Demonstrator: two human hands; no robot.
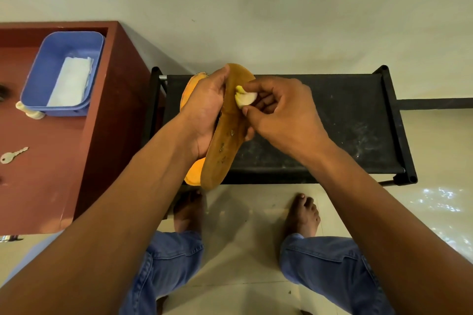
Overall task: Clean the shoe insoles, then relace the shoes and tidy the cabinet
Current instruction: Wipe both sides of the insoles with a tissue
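My left hand (204,110) grips a brown-orange insole (222,151), held up on edge above the black rack, with dark specks on its surface. A second orange insole (193,174) shows behind it, also in that hand. My right hand (279,112) pinches a small pale yellow-white wad (245,98) and presses it against the upper part of the brown insole.
A black fabric-topped shoe rack (320,130) stands below the hands, dusty on top. At left a red-brown cabinet (102,123) carries a blue tub (51,69) with white cloth (71,82), a key (12,155) and a small pale object (28,110). My bare feet stand on the tiled floor.
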